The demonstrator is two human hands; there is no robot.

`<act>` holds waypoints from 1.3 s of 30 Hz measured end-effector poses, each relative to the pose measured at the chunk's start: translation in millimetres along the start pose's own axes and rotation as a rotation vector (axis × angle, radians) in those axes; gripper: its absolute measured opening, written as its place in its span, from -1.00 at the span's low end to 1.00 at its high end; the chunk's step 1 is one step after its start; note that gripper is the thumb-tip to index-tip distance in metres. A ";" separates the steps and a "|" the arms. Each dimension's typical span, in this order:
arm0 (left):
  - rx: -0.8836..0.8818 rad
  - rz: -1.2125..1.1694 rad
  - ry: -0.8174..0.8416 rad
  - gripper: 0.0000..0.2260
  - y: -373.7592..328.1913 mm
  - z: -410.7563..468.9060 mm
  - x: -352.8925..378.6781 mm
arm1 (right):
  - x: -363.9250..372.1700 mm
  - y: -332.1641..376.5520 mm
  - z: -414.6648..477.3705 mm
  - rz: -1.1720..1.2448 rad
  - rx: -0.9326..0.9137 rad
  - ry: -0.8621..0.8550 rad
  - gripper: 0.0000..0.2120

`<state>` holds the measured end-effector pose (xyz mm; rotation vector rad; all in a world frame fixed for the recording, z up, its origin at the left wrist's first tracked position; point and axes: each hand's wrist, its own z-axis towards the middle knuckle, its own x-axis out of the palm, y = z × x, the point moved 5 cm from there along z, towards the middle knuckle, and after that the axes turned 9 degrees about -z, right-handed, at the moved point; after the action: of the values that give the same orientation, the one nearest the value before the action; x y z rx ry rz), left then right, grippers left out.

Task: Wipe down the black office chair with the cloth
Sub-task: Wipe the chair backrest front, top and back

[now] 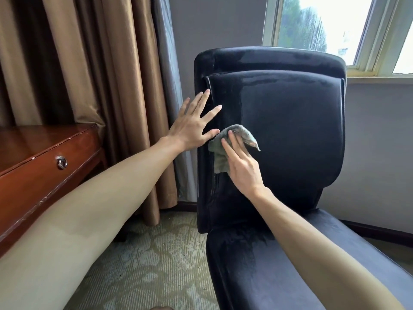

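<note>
The black office chair (290,121) faces me, its tall padded backrest upright and its seat (279,276) running toward the lower right. A crumpled grey-green cloth (240,136) lies against the left part of the backrest. My right hand (241,168) presses flat on the cloth, fingers pointing up and left, holding it to the chair. My left hand (194,124) is open with fingers spread, its fingertips resting at the backrest's left edge, just left of the cloth.
A reddish wooden desk (33,166) with a metal drawer pull stands at the left. Brown and grey curtains (100,74) hang behind it, close to the chair's left side. A window (335,25) is at the upper right. Patterned carpet (152,265) covers the floor.
</note>
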<state>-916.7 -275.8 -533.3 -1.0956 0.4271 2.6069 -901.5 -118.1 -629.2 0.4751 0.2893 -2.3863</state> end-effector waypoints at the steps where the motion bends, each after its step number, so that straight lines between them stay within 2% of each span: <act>1: 0.003 0.001 -0.002 -0.41 -0.1 0.9 -0.2 | 2.7 -1.9 0.3 0.003 0.017 0.010 -0.50; 9: 0.011 0.004 0.004 -0.42 -1.2 2.7 3.7 | 22.9 7.1 -79.1 0.045 -0.065 0.150 -0.45; 15: 0.001 -0.007 0.016 -0.41 -6.1 7.8 7.8 | -6.0 -18.4 -15.1 0.064 0.072 0.010 -0.61; 19: 0.011 0.005 0.030 -0.41 -6.8 12.4 7.7 | 0.4 -41.3 28.1 0.097 0.177 0.080 -0.74; 21: 0.015 0.013 0.023 -0.41 -5.8 13.8 8.1 | 6.8 -46.4 32.5 0.142 0.240 0.136 -0.72; 25: 0.022 0.016 0.016 -0.41 -5.3 14.0 9.7 | 16.5 -42.3 17.9 0.162 0.210 0.130 -0.61; 28: 0.021 0.001 0.007 -0.42 -6.0 13.6 11.2 | 25.6 -32.2 -22.4 0.129 0.199 0.094 -0.59; 32: 0.018 -0.007 0.001 -0.42 -7.3 14.1 14.9 | 33.3 -20.9 -66.5 0.136 0.254 0.131 -0.57; 39: 0.014 -0.016 0.017 -0.41 -10.0 13.5 16.8 | 19.5 -34.1 6.1 0.132 0.260 0.092 -0.54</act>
<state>-933.1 -259.2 -538.1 -1.1131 0.4381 2.5789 -939.4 -106.0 -628.9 0.7027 -0.0137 -2.2857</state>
